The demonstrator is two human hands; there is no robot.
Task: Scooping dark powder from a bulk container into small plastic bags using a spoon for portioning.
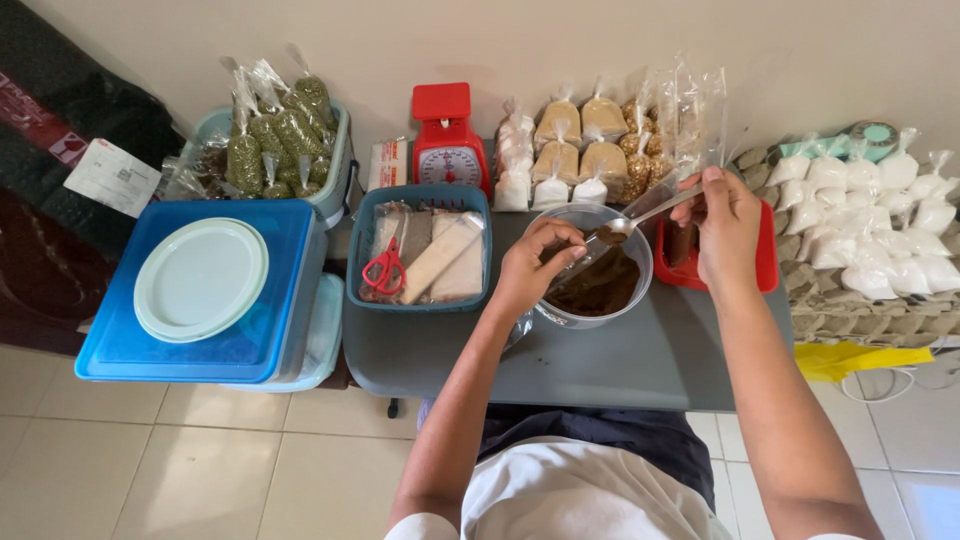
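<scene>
A grey table [640, 365] carries everything here. At its left a blue bin lid [280, 300] bears a pale green round lid [200, 280]; at the right white powder bags [880, 240] lie heaped on egg trays [850, 315]. A teal basket [420, 295] holds flat packets and red scissors [385, 270], with a red kitchen scale [448, 150] behind it. Mid-table, a clear bowl [580, 318] holds brown paste [600, 288]. Above it the left hand [530, 270] pinches the mouth of a small clear bag [585, 262], fingers pressed together. The right hand [728, 230] is closed around the handle of a metal spoon [640, 218], its tip loaded with paste at the bag's mouth
</scene>
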